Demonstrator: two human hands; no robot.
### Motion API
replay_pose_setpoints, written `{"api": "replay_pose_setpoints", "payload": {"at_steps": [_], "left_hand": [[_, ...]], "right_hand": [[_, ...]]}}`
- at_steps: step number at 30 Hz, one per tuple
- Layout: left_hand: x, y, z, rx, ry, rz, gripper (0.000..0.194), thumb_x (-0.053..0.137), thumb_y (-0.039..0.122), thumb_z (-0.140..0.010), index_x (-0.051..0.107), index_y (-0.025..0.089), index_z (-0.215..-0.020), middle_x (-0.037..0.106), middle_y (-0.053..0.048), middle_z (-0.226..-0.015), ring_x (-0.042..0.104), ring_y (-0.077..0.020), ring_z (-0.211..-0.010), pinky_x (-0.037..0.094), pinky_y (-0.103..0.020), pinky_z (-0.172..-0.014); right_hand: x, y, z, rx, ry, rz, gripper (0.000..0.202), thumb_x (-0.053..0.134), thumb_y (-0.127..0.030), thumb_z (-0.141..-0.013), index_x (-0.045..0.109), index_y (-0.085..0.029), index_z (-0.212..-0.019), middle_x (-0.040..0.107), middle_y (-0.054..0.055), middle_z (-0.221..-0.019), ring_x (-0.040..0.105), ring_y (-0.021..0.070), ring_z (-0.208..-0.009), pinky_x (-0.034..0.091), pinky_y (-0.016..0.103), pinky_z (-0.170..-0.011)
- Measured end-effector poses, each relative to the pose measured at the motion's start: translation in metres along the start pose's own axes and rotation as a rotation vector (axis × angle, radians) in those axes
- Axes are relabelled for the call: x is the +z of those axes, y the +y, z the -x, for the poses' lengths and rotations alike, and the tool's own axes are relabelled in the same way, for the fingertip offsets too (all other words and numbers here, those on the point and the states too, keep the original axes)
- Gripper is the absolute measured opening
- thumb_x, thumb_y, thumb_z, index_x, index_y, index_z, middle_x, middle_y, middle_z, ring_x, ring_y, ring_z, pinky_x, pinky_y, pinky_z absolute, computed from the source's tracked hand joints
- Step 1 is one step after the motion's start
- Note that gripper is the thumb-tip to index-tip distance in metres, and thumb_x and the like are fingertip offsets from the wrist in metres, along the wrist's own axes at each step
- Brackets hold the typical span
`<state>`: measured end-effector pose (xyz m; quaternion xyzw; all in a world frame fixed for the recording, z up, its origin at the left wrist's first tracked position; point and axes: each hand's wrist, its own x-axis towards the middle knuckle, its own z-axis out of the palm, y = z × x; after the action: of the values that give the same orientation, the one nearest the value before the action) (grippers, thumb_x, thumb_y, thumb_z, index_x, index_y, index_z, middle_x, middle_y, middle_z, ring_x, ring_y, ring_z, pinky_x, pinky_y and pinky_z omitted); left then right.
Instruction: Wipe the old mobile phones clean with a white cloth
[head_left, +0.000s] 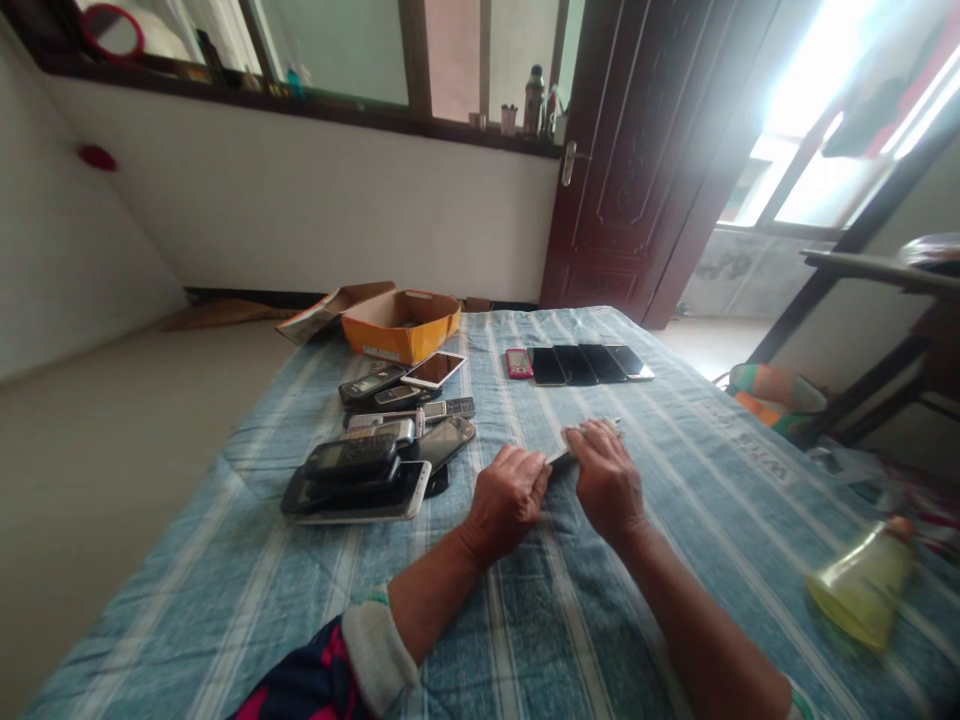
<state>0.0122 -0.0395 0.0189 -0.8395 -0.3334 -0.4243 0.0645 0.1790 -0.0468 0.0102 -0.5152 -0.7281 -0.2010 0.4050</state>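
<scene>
Over the middle of the striped bedspread, my left hand (508, 497) grips one end of a thin phone (560, 457), its fingers closed round it. My right hand (607, 478) is closed over the other end, with something whitish under its fingers, perhaps a cloth or tissue. Only a narrow dark strip with a pale edge shows between the hands. To the left lies a pile of old phones, with a black keypad phone (352, 462) on top of a larger white-edged phone (409, 492). Beyond my hands, a pink phone (518, 364) lies beside a row of several dark-screened phones (577, 365).
An open orange box (401, 345) stands at the far left of the bedspread (480, 640), near a white phone (436, 370). A yellowish translucent container (862, 585) is at the right edge. Behind are a dark red door (637, 150) and a window ledge with bottles.
</scene>
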Motion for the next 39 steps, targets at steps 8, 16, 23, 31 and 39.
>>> {"api": "replay_pose_setpoints", "payload": {"at_steps": [8, 16, 23, 31, 39], "left_hand": [[-0.001, 0.006, 0.001, 0.046, -0.036, -0.018, 0.021, 0.042, 0.020, -0.095, 0.060, 0.015, -0.084, 0.062, -0.007, -0.074, 0.056, -0.0207, -0.073, 0.051, -0.032, -0.066], [0.000, 0.004, 0.002, 0.057, -0.070, 0.002, 0.025, 0.037, 0.019, -0.096, 0.059, 0.016, -0.083, 0.061, -0.006, -0.073, 0.055, -0.0203, -0.073, 0.051, -0.033, -0.068], [0.000, 0.006, 0.000, 0.043, -0.043, -0.024, 0.021, 0.042, 0.020, -0.094, 0.059, 0.016, -0.084, 0.061, -0.007, -0.074, 0.055, -0.0204, -0.072, 0.051, -0.032, -0.065], [0.001, 0.006, 0.001, 0.057, -0.050, -0.016, 0.019, 0.044, 0.020, -0.094, 0.059, 0.016, -0.085, 0.061, -0.006, -0.074, 0.056, -0.0199, -0.073, 0.051, -0.031, -0.066], [0.001, 0.009, 0.001, 0.073, -0.066, 0.003, 0.018, 0.043, 0.020, -0.093, 0.059, 0.016, -0.086, 0.061, -0.007, -0.075, 0.056, -0.0202, -0.076, 0.052, -0.032, -0.067]], "right_hand": [[0.004, 0.022, 0.002, 0.145, 0.046, 0.075, 0.039, 0.033, -0.006, -0.090, 0.068, -0.013, -0.106, 0.066, 0.015, -0.112, 0.052, 0.0286, -0.121, 0.039, 0.050, -0.105], [-0.003, -0.034, 0.029, -0.048, 0.005, -0.075, 0.044, 0.036, -0.007, -0.090, 0.057, -0.014, -0.127, 0.057, 0.017, -0.131, 0.041, 0.0279, -0.134, 0.042, 0.050, -0.104], [0.002, 0.017, 0.010, 0.107, -0.022, -0.100, 0.041, 0.034, -0.008, -0.090, 0.065, -0.015, -0.115, 0.063, 0.014, -0.118, 0.047, 0.0254, -0.128, 0.040, 0.046, -0.106], [0.008, 0.046, 0.000, 0.273, -0.007, -0.083, 0.046, 0.033, -0.004, -0.080, 0.069, -0.016, -0.105, 0.065, 0.014, -0.112, 0.052, 0.0256, -0.117, 0.042, 0.044, -0.101], [0.004, 0.062, -0.005, 0.486, 0.025, -0.418, 0.039, 0.041, -0.014, -0.074, 0.074, -0.019, -0.096, 0.069, 0.007, -0.095, 0.063, 0.0192, -0.089, 0.051, 0.032, -0.079]]}}
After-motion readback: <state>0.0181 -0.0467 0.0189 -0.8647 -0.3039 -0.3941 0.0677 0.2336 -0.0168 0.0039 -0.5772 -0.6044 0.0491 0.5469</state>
